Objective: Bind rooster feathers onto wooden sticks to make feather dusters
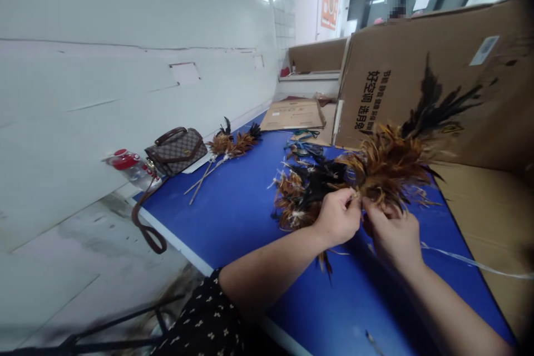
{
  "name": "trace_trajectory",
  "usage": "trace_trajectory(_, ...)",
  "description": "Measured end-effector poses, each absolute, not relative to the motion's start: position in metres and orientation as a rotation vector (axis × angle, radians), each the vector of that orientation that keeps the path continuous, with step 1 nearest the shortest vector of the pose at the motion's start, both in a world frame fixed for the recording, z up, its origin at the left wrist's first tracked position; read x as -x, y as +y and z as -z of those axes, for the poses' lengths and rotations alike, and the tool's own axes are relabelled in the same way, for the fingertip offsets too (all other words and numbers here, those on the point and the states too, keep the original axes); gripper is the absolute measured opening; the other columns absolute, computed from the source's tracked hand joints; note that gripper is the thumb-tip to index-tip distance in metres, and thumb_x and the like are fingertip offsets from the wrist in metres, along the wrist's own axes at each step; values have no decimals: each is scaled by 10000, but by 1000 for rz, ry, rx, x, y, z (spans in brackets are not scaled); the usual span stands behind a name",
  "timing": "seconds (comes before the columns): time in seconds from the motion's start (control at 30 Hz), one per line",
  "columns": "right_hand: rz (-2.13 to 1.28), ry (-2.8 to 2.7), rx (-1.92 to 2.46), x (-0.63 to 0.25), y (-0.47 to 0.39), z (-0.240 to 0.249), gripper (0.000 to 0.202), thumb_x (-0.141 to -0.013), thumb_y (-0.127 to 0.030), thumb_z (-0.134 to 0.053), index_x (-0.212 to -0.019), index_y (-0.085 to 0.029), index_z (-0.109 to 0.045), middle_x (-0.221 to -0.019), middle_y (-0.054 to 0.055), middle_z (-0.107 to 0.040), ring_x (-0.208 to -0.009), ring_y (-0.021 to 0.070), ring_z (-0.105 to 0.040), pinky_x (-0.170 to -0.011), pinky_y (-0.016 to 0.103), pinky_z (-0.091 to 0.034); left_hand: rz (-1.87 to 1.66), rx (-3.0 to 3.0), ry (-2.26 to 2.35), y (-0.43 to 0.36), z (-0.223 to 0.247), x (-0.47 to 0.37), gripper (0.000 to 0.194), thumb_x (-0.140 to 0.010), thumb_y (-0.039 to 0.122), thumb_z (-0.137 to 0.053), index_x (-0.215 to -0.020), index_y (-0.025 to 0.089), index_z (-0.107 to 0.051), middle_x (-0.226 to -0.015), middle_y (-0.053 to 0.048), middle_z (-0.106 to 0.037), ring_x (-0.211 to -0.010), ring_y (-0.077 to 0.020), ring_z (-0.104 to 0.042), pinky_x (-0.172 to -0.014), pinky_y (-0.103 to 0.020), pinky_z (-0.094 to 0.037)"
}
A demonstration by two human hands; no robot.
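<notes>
A large bunch of brown feathers (386, 164) with long black plumes at its tip is held over the blue table. My left hand (340, 217) is closed in a pinch on the bunch's pale base. Right beside it, my right hand (394, 233) is closed on the lower feathers, its fingertips partly hidden. A pile of brown and black feather bundles (292, 194) lies just left of and behind my left hand. From near my right wrist a thin whitish strip (475, 261) runs off to the right; whether it joins the bunch I cannot tell.
Feathered sticks (204, 178) lie crossed on the blue table (233, 222), near a brown patterned handbag (177, 153) and a red-lidded bottle (133, 167). Tall cardboard (417, 67) stands behind the feathers. Flat cardboard (292, 114) lies at the far end, by dark green ties (304, 147).
</notes>
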State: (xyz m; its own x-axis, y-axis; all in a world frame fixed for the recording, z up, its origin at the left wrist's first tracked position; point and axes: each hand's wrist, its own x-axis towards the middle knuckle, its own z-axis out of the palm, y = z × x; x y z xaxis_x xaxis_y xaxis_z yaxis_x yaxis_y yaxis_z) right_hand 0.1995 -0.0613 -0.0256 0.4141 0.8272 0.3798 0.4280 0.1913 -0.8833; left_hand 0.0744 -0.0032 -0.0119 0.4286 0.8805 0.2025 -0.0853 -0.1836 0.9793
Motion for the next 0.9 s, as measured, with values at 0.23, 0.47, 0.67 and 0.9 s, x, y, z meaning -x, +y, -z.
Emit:
trace_trajectory(0.23,-571,-1021,1487,-188,-60,34,457,-881,-520,-718,-594,-221,-526,-553,-27,-455,-528,112,-374,-454,254,-314,-1027,-1571,853,2,25,-71,337,-994,285,-595,-680,181,-532,-664,23,-517,-669,-116,-459,-661,-248,-410)
trace_trajectory(0.47,-367,-1195,1531,-176,-61,18,480,-926,-454,-649,-549,-225,-462,-542,-26,-400,-543,114,-377,-510,266,-335,-1103,-1627,869,12,30,-69,390,-1003,315,-599,-648,187,-503,-638,33,-468,-655,-114,-436,-668,-254,-409)
trace_trajectory(0.67,-287,-1244,1444,-178,-61,12,445,-945,-537,-676,-660,-196,-682,-598,9,-605,-588,146,-526,-569,270,-434,-1200,-1548,641,8,14,-57,320,-1015,407,-612,-806,171,-661,-756,-13,-601,-791,-159,-577,-815,-299,-513)
trace_trajectory(0.9,-188,-1176,1405,-183,-65,-2,345,-899,-529,-750,-911,-203,-863,-871,68,-825,-860,267,-771,-815,352,-608,-1079,-1466,547,-6,-7,-49,552,-951,682,-663,-728,188,-560,-656,20,-469,-623,-105,-418,-597,-270,-373)
